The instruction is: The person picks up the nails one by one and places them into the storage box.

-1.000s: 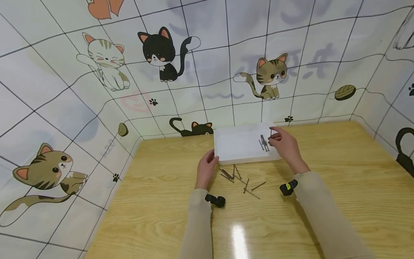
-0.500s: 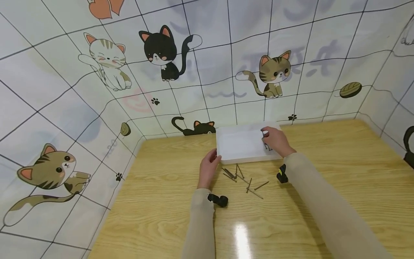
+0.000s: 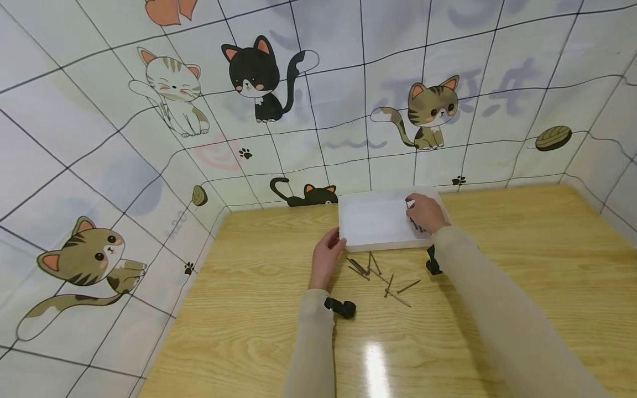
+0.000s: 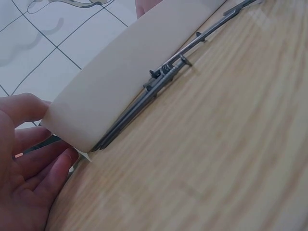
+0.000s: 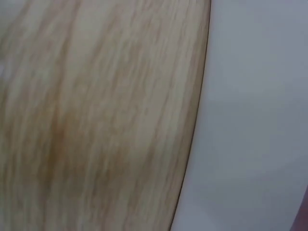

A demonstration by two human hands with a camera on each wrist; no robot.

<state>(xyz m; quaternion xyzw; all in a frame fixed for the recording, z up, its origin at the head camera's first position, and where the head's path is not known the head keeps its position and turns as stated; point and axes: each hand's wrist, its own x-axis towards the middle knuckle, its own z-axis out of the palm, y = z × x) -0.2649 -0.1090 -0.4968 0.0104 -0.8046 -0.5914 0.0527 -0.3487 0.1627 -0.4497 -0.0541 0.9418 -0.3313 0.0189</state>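
Note:
A shallow white box (image 3: 388,245) stands at the back of the table. My left hand (image 3: 325,261) holds its left front corner; the left wrist view shows thumb and fingers at the box's end. Over the right half of the box, my right hand (image 3: 429,213) pinches a nail, with a thin dark bit of it at the fingertips. Below that hand, several nails (image 3: 416,224) lie in the box, partly hidden by it. More dark nails (image 4: 168,72) lie loose on the table along the box's front wall. The right wrist view mostly shows the box's white wall (image 5: 245,115).
The wooden table (image 3: 259,309) runs back to a tiled wall (image 3: 343,110) printed with cartoon cats. In front of the box, some loose nails (image 3: 409,287) lie scattered and crossed between the two forearms.
My right hand has moved left and in over the nails in the box, covering part of them. The left hand stays at the corner. The head view has shifted slightly.

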